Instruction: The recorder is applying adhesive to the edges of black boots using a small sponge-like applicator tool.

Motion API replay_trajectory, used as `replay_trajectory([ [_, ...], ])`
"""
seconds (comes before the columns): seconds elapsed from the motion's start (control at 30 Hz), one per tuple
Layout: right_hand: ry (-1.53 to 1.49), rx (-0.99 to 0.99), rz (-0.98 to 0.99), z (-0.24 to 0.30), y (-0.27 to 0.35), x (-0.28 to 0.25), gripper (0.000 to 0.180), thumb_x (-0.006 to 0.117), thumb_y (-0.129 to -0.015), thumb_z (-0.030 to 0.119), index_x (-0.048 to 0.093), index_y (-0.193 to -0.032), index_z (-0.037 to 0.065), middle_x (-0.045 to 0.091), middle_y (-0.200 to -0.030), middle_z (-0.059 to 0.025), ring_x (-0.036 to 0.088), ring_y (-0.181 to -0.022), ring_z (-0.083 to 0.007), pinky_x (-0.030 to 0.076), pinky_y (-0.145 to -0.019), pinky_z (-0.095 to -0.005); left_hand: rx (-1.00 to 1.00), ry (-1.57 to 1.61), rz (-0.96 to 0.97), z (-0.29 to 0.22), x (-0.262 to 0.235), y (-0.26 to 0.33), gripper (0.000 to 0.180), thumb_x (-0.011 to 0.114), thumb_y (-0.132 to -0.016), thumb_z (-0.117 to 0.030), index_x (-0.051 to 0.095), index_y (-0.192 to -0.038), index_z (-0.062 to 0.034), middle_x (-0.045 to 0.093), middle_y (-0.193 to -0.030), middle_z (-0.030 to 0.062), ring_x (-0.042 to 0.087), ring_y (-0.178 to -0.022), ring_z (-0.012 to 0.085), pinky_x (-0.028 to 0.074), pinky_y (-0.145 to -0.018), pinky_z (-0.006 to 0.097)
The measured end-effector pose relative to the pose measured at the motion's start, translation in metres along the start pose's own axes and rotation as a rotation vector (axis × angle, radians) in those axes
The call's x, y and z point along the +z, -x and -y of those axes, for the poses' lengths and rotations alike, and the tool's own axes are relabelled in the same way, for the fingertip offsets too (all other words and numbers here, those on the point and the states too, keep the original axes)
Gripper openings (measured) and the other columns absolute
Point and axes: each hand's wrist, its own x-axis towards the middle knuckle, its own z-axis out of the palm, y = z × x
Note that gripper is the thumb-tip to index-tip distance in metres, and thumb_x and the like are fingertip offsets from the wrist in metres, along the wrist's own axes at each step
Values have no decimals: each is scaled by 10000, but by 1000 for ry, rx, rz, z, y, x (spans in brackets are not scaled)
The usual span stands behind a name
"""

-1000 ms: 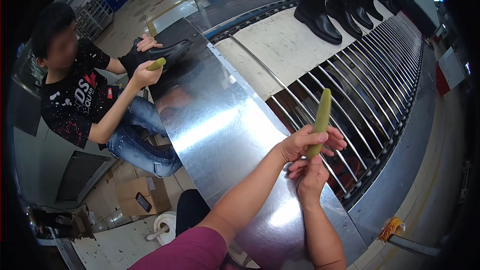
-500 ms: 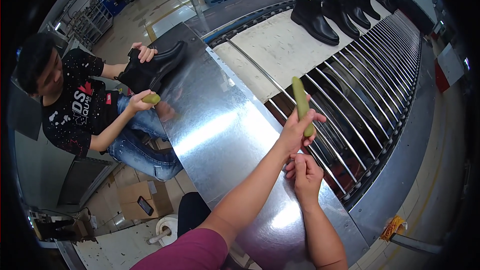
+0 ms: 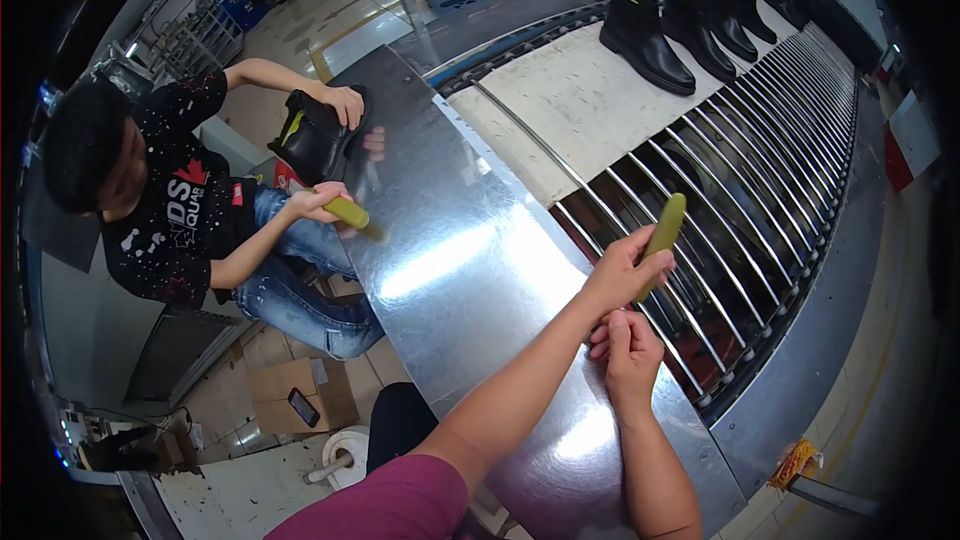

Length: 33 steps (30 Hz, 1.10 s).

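Note:
My left hand [image 3: 632, 268], reaching over the metal bars, is closed around a long olive-green bar [image 3: 668, 225] with a rounded end. The bar stands tilted, its upper end pointing away from me. My right hand [image 3: 632, 355] is just below my left wrist, fingers curled and thumb up; the inside of its grip is hidden. To the left, a seated person has one hand [image 3: 345, 106] on a black ankle boot [image 3: 315, 140] at the table's edge. That person's other hand [image 3: 318, 202] holds a similar olive-green bar [image 3: 346, 212].
The shiny metal table [image 3: 470, 290] runs beside a curved conveyor of metal bars [image 3: 740, 200]. Several black boots [image 3: 650, 45] stand on its pale sheet [image 3: 560, 110]. A cardboard box [image 3: 335, 400] with a phone [image 3: 303, 407] and a white roll [image 3: 345, 455] are low at left.
The bar in my left hand has gone from leaning left to leaning right. The seated person has lowered and turned the boot at the table's edge. The whole view has shifted slightly.

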Motion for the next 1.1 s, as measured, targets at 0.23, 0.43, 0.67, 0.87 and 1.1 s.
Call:
replay_trajectory([
  [0.23, 11, -16, 16, 1, -1, 1, 210, 572, -1051, 157, 671, -972, -11, 681, -765, -55, 591, -596, -79, 472, -560, -222, -43, -25, 6, -29, 6, 11, 455, 704, -968, -260, 565, -1355, -65, 534, -667, -25, 467, -475, 45, 381, -425, 195],
  [0.43, 18, -10, 4, 4, -1, 1, 230, 554, -1059, 169, 671, -990, -16, 679, -770, -53, 594, -602, -82, 475, -564, -220, -53, 453, 69, -25, -2, 10, 448, 658, -942, -305, 559, -1278, -25, 461, -576, -11, 461, -453, 97, 390, -425, 236],
  [0.67, -193, 6, -38, 3, 1, -1, 381, 540, -1079, 336, 645, -997, -21, 662, -795, -72, 586, -611, -95, 471, -582, -220, -120, 647, 200, -14, -9, 14, 508, 497, -993, -447, 708, -973, 15, 584, -648, 113, 624, -624, 267, 537, -607, 364],
  [0.87, -132, 30, 7, -2, 0, -13, 367, 609, -1043, 343, 611, -1098, -21, 670, -824, -66, 609, -646, -105, 500, -607, -227, -128, 400, 386, -19, 3, 18, 420, 678, -921, -403, 738, -968, 10, 720, -1042, 231, 710, -937, 304, 589, -805, 375],
  [1.1, -152, -125, -31, 5, -1, -11, 406, 571, -1059, 360, 567, -1220, -13, 651, -823, -72, 607, -640, -109, 489, -575, -217, -92, 173, 555, -32, 6, 18, 525, 699, -899, -452, 719, -1173, -6, 716, -1139, 217, 715, -983, 281, 585, -866, 371],
])
